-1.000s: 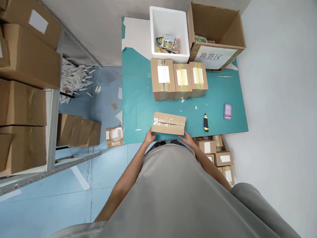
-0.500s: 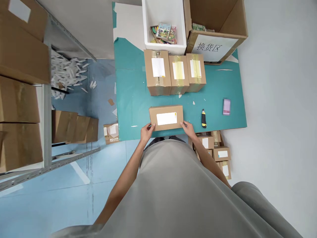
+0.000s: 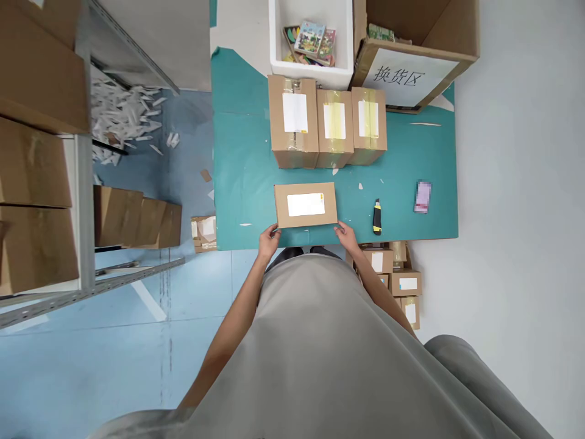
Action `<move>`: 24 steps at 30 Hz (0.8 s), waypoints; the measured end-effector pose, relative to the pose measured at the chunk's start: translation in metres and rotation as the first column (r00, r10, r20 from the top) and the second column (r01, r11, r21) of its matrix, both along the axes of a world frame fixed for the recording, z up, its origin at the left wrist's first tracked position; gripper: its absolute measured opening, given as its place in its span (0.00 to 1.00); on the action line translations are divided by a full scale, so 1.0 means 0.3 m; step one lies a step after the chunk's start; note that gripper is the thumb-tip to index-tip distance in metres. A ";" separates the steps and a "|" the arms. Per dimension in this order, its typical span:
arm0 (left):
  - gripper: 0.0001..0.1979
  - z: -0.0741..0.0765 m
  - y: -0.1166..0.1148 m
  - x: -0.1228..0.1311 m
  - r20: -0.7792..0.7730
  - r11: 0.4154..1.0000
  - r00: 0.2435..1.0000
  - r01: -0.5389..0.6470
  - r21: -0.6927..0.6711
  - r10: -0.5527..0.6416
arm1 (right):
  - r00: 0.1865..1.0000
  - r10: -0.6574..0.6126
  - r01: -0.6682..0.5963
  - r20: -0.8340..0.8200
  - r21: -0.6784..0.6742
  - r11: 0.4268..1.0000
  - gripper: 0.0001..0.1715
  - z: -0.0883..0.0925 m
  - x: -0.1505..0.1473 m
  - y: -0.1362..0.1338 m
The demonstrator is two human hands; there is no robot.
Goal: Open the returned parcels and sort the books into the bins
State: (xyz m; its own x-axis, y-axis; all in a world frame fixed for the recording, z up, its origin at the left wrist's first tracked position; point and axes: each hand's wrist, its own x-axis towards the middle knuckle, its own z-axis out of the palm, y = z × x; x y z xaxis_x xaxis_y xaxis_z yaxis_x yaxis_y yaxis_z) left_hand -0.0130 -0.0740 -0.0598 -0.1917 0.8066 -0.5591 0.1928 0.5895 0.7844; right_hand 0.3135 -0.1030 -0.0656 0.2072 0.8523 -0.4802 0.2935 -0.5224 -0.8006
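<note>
A closed cardboard box [image 3: 298,221] with a white label on top lies on the green table, close to its near edge. My left hand [image 3: 268,242] is at the box's near left corner, thumb and forefinger parted. At the near right corner is my right hand [image 3: 348,238], its fingers likewise apart. Neither hand is wrapped around the box; whether a fingertip still touches it I cannot tell. A black and yellow utility knife [image 3: 377,218] rests on the table right of my right hand.
Three taped, labelled boxes [image 3: 335,122] stand in a row farther back. Behind them are a white foam bin [image 3: 312,75] with small books and a large open carton [image 3: 409,76]. A blurred pink item [image 3: 423,196] lies right. Shelving [image 3: 85,213] with cartons stands left; more boxes [image 3: 406,283] are below the table.
The labelled box has slid slightly away from the table's near edge. My fingers, earlier gripping its near corners, have loosened and parted. The whole view has shifted a little.
</note>
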 end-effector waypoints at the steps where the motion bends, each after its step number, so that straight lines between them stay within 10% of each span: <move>1: 0.19 0.001 -0.001 0.004 -0.011 1.000 1.000 -0.001 0.000 0.001 | 1.000 -0.001 0.001 0.002 0.006 1.000 0.42 0.002 -0.004 0.004; 15: 0.19 0.167 0.099 -0.006 -0.062 0.970 0.996 -0.044 0.238 0.060 | 0.984 -0.100 0.062 0.144 0.247 0.967 0.32 0.232 0.014 0.089; 24: 0.17 0.127 0.088 0.008 -0.095 0.982 0.995 -0.014 0.189 0.032 | 0.973 -0.044 0.000 0.226 0.193 0.981 0.37 0.178 0.020 0.081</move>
